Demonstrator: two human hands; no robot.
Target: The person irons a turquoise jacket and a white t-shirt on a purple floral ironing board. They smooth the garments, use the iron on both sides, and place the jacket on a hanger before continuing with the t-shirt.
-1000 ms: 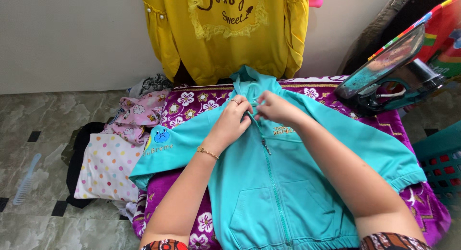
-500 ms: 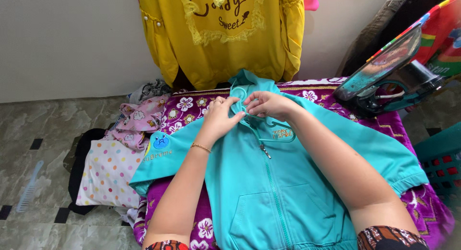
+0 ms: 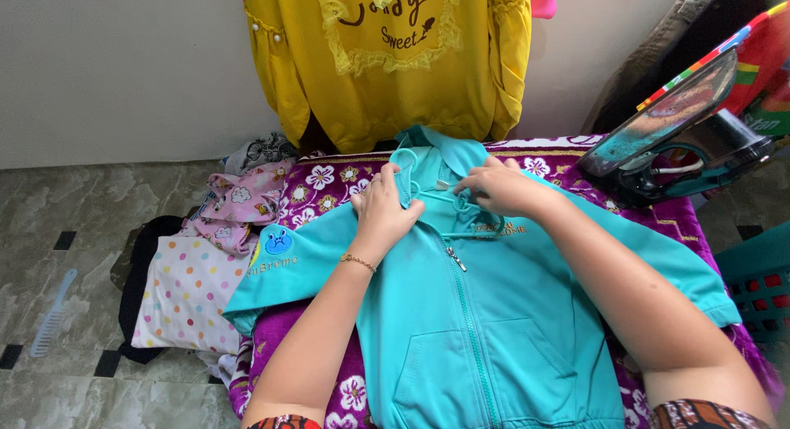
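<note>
A teal zip-up hooded jacket [image 3: 461, 322] lies front-up on a purple flowered cloth [image 3: 329, 178]. A teal plastic hanger [image 3: 411, 170] sits in its neck opening, hook pointing up-left. My left hand [image 3: 383, 207] grips the jacket's left collar edge beside the hanger. My right hand [image 3: 498, 186] pinches the right collar side and the hanger's arm near the chest print. The zipper is partly down, its pull just below my hands.
An iron [image 3: 675, 137] stands upright at the right edge of the cloth. A yellow top [image 3: 387, 58] hangs on the wall behind. Folded dotted and pink clothes [image 3: 197, 272] lie at left on the tiled floor, a comb [image 3: 49, 314] beyond. A teal basket [image 3: 753, 285] stands at right.
Both hands shifted from the zipper top up to the collar. The right hand moved right along the hanger arm, and the hanger hook now shows above the neck.
</note>
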